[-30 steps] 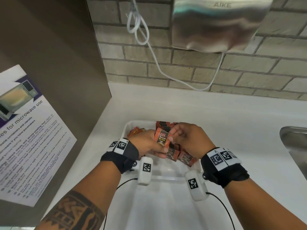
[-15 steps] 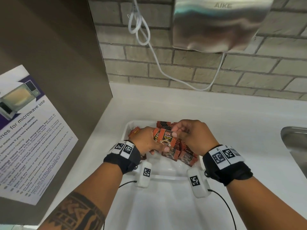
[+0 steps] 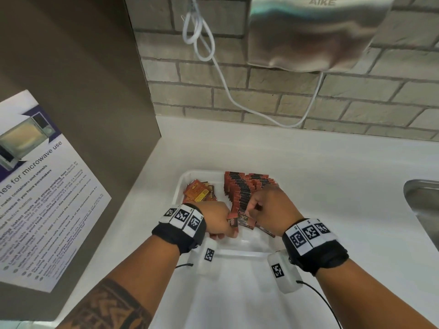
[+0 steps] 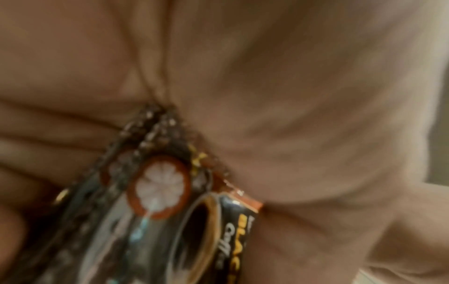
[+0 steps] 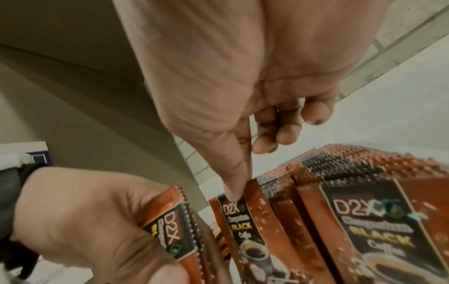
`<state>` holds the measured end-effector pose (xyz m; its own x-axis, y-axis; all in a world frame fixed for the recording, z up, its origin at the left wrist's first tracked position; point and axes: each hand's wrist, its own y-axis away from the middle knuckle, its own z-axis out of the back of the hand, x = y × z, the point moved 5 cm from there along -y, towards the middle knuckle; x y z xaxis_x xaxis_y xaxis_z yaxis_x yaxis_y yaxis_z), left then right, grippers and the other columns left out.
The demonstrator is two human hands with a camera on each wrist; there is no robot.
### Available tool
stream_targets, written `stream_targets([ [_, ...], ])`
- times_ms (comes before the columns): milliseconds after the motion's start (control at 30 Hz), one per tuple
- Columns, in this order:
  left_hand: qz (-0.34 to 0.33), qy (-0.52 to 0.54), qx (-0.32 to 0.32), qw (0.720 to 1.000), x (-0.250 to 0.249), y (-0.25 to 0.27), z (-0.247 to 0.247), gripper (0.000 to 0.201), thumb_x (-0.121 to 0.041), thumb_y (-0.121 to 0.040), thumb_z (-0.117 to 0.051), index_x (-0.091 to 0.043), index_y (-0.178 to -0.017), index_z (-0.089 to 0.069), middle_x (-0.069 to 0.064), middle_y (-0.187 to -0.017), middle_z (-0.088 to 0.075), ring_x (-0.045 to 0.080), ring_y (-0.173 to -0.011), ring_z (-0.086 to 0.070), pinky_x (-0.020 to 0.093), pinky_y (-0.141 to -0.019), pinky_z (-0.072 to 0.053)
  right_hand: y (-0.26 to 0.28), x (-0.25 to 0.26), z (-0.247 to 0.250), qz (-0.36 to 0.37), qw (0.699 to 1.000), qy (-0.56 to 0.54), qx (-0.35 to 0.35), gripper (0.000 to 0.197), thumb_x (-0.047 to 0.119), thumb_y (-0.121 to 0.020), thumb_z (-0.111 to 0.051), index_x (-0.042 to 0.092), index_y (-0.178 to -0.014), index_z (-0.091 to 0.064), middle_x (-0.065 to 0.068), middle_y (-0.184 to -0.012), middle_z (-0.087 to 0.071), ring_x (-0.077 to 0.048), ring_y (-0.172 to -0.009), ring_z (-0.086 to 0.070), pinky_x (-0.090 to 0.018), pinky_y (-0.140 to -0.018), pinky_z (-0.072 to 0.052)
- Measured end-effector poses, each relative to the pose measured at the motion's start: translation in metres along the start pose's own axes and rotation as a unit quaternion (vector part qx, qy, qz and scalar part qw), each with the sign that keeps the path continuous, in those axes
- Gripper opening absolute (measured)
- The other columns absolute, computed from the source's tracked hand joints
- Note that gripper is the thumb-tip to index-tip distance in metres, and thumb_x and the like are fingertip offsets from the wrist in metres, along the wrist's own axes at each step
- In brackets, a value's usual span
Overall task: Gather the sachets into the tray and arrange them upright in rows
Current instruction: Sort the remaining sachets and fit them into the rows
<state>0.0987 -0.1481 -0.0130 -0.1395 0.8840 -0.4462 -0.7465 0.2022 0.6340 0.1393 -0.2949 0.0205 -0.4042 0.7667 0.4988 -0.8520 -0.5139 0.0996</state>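
Observation:
A white tray (image 3: 181, 184) sits on the counter. A row of upright red-and-black sachets (image 3: 240, 189) fills its right side, shown close in the right wrist view as packed edges (image 5: 364, 169). Loose orange sachets (image 3: 198, 193) lie at its far left. My left hand (image 3: 215, 219) grips a small stack of sachets (image 3: 233, 222) over the tray's near part; the stack (image 4: 157, 192) lies blurred against the palm. My right hand (image 3: 255, 208) pinches the top edge of one sachet (image 5: 237, 215) at the near end of the row, just right of the left hand (image 5: 80, 221).
A brown cabinet panel with a microwave notice (image 3: 42, 186) stands at the left. A steel hand dryer (image 3: 313, 32) and its white cable (image 3: 223, 74) hang on the brick wall behind. A sink edge (image 3: 422, 198) is at the right. White counter surrounds the tray.
Both hands have come down and nearer within the tray. The sachet that the right hand held up by the left hand's stack now stands at the near end of the row.

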Motion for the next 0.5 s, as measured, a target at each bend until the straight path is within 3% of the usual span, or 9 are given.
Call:
stream_targets([
  [100,-0.007,-0.018,0.018,1.0,-0.012,-0.008,-0.01,0.032,-0.042,-0.091,-0.067,-0.023,-0.117,-0.07,-0.006,-0.077,-0.071,0.008,-0.063,-0.062,0.022,-0.064,-0.05,-0.004,-0.005,-0.008,-0.009,0.999,0.036,0.012,0.021,0.024,-0.078,-0.067,0.032,-0.059,-0.061,0.014,-0.078,-0.064,-0.011,-0.091,-0.055,-0.039,-0.098,-0.045],
  [167,-0.001,-0.031,0.018,0.999,-0.014,-0.013,-0.015,0.039,-0.043,-0.09,-0.067,-0.022,-0.122,-0.068,-0.001,-0.087,-0.075,0.011,-0.068,-0.063,0.027,-0.074,-0.054,-0.006,-0.01,-0.013,-0.017,0.999,0.04,0.019,0.023,0.024,-0.078,-0.067,0.033,-0.058,-0.059,0.012,-0.081,-0.064,-0.013,-0.095,-0.054,-0.037,-0.096,-0.045],
  [300,0.003,-0.035,0.015,0.999,-0.014,-0.018,-0.016,0.039,-0.043,-0.09,-0.067,-0.021,-0.122,-0.068,-0.001,-0.087,-0.074,0.012,-0.068,-0.062,0.031,-0.082,-0.056,-0.007,-0.014,-0.015,-0.024,0.999,0.029,0.024,0.025,0.021,-0.078,-0.07,0.032,-0.058,-0.06,0.012,-0.084,-0.063,-0.012,-0.097,-0.054,-0.032,-0.097,-0.043],
  [433,0.002,-0.041,0.02,0.999,-0.017,-0.016,-0.015,0.038,-0.043,-0.091,-0.066,-0.019,-0.12,-0.068,0.001,-0.089,-0.073,0.015,-0.074,-0.063,0.033,-0.086,-0.057,-0.006,-0.014,-0.012,-0.028,0.999,-0.007,0.017,0.025,0.019,-0.077,-0.076,0.032,-0.061,-0.062,0.013,-0.084,-0.06,-0.012,-0.088,-0.058,-0.03,-0.083,-0.05],
  [500,0.002,-0.057,0.019,0.998,-0.018,-0.015,-0.015,0.038,-0.045,-0.09,-0.066,-0.017,-0.117,-0.069,0.005,-0.095,-0.074,0.018,-0.079,-0.064,0.037,-0.09,-0.057,-0.005,-0.014,-0.011,-0.026,1.0,-0.009,0.014,0.027,0.019,-0.077,-0.079,0.034,-0.064,-0.06,0.014,-0.085,-0.054,-0.01,-0.085,-0.054,-0.025,-0.077,-0.045],
])
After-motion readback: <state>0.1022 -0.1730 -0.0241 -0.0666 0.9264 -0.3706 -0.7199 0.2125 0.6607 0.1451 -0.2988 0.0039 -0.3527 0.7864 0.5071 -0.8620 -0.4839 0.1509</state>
